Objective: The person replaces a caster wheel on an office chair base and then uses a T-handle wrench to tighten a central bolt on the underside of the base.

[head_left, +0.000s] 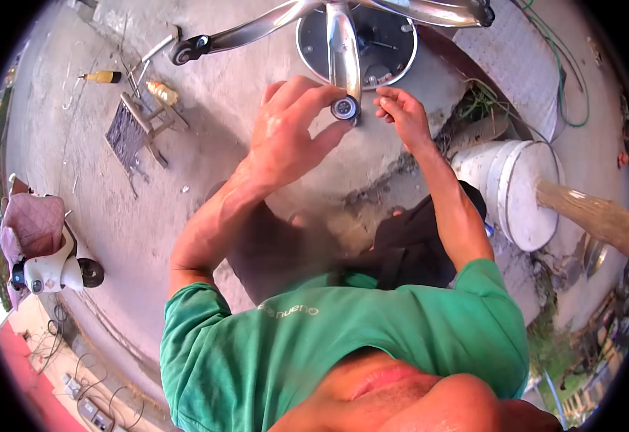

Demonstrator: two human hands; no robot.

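Note:
A caster wheel (344, 109) with a round metal hub is at the near end of one leg of a shiny metal star-shaped chair base (341, 43). My left hand (285, 133) has its index finger and thumb around the wheel's left side, gripping it. Just right of the wheel, my right hand (405, 119) is raised with thumb and fingertips pinched together. Anything between those fingertips is too small to make out. Beneath the base lies a round dark dish (314, 54) with a bright rim and small parts in it. Another caster (189, 50) is on the left leg.
A small low stool (128, 133), a hammer (159, 45) and a yellow bottle (102, 76) are on the concrete at left. Further left stands a white scooter (51, 270). A white drum (530, 194) with a wooden post is at right, near a green hose (581, 115).

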